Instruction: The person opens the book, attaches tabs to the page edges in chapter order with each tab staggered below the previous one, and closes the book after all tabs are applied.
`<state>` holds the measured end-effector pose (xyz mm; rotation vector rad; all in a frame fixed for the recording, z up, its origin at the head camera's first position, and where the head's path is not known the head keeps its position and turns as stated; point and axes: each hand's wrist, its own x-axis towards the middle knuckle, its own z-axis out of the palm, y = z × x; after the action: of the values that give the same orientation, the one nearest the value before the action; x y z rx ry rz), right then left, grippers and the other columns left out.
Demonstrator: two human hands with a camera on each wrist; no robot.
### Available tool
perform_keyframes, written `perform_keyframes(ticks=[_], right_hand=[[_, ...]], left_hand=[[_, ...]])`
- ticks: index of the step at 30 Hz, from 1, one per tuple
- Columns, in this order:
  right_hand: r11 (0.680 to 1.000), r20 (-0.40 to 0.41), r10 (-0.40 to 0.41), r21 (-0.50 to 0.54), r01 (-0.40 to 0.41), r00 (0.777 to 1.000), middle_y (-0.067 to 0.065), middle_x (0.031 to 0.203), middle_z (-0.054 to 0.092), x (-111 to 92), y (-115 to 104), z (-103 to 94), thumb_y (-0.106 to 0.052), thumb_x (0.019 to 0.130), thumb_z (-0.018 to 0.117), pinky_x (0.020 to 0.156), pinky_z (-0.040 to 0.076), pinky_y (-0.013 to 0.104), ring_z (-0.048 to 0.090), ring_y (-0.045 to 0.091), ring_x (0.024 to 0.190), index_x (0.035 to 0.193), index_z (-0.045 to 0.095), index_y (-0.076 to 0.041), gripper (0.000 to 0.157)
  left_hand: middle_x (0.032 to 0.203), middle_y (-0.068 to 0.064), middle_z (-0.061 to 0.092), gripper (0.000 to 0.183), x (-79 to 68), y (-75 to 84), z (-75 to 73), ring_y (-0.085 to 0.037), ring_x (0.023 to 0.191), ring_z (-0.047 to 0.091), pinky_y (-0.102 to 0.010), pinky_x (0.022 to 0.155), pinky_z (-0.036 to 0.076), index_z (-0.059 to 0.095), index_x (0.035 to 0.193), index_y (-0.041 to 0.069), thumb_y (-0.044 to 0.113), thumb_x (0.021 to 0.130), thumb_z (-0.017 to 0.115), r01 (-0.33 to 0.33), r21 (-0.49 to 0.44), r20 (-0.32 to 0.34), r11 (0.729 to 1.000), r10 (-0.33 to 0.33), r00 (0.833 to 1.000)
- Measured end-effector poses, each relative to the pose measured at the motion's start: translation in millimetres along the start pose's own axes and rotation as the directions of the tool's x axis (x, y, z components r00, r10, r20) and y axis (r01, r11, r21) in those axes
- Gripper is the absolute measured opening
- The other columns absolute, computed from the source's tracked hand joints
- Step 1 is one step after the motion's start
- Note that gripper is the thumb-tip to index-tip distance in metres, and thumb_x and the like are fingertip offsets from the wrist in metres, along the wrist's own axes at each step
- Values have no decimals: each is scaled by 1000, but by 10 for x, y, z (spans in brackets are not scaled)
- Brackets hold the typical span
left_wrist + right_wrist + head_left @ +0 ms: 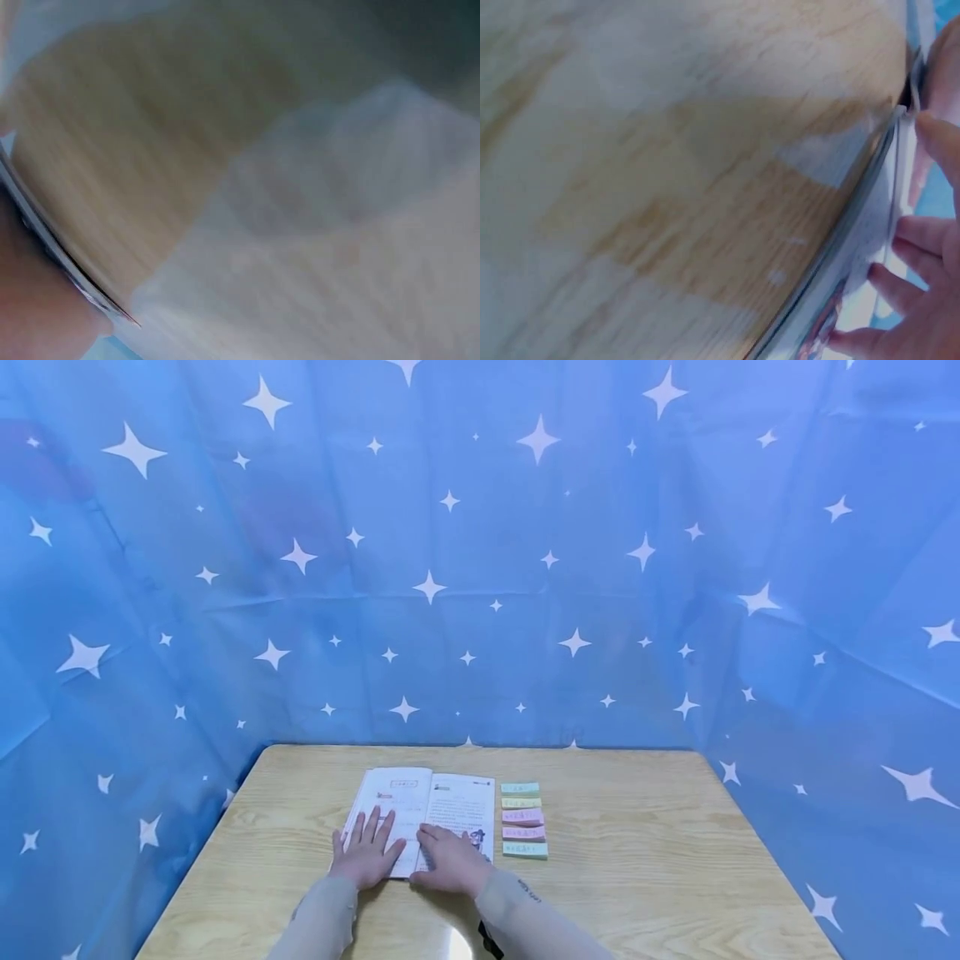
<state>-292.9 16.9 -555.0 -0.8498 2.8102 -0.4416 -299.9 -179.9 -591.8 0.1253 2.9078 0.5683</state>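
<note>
The open book (pixel 420 797) lay on the counter (pixel 645 835), toward ten o'clock from the counter's middle. On the book's lower part, the left hand (pixel 365 857) rested at seven o'clock and the right hand (pixel 453 862) at five; both had extended fingers, grasped nothing and covered some of it. Close beside, at three o'clock, five paper strips (pixel 523 817) lay in a column. A starry blue cloth (pixel 487 543) hung beyond, at twelve. The right sleeve (pixel 528 912) mostly hid a dark object (pixel 491 941).
</note>
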Motion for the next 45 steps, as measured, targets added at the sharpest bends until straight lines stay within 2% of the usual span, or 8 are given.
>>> perform_keyframes(ticks=[3,7,11,17,21,27,36,45], right_hand=[[1000,-10,-4,-21,4,1000,4,149,43,23,21,11,-57,81,68,100,38,64,42,25,134,143,48,-9,81],[999,-15,4,-33,-5,1000,4,148,44,58,54,2,-59,79,69,99,39,64,44,25,133,142,48,-9,83],[1000,-4,0,-28,0,1000,5,148,44,63,48,6,-58,79,70,99,39,64,43,25,133,143,48,-9,84],[996,-5,-26,-83,25,1000,4,148,45,73,36,-16,-60,79,69,98,43,59,46,25,131,142,49,-9,84],[990,-4,-8,-143,7,1000,1,147,46,99,41,-91,-61,81,66,99,42,59,48,26,129,142,50,-12,80],[992,24,22,-128,-19,999,-4,149,43,142,51,-146,-67,85,56,105,30,65,40,27,135,143,49,-17,77],[987,26,85,-142,-81,996,-7,152,37,254,111,-79,-70,87,49,107,26,65,32,23,141,147,44,-21,77],[979,3,133,-157,-131,991,-6,155,32,313,87,-19,-75,88,39,107,23,68,31,25,141,149,40,-19,83]], left_hand=[[159,-19,16,70,23,58,-45,-41,145,6,-68,108,-11,30,152,8,54,100,35,-43,39,-36,998,45,998],[153,-20,32,61,118,114,-95,-36,143,22,-63,113,4,42,144,1,42,99,45,-115,82,-130,990,125,984],[150,-20,37,53,119,161,-134,-38,140,28,-64,112,14,46,142,2,33,100,48,-127,40,-156,991,132,979],[160,-16,15,54,134,128,1,-38,146,10,-67,110,-1,33,152,19,42,103,33,-70,4,-60,998,71,996],[162,-14,5,58,203,105,85,-35,147,-1,-65,110,-10,25,155,22,48,103,26,-66,2,-24,998,66,998],[162,-15,2,59,236,91,62,-36,147,-4,-65,109,-12,22,155,21,49,103,24,-61,-13,8,998,61,998],[162,-12,-2,62,191,71,56,-34,146,-8,-64,109,-14,17,156,24,54,102,19,-49,-12,42,999,50,998],[162,-13,0,62,176,33,133,-37,146,-5,-66,108,-13,21,156,24,54,102,20,-50,9,22,999,50,999]])
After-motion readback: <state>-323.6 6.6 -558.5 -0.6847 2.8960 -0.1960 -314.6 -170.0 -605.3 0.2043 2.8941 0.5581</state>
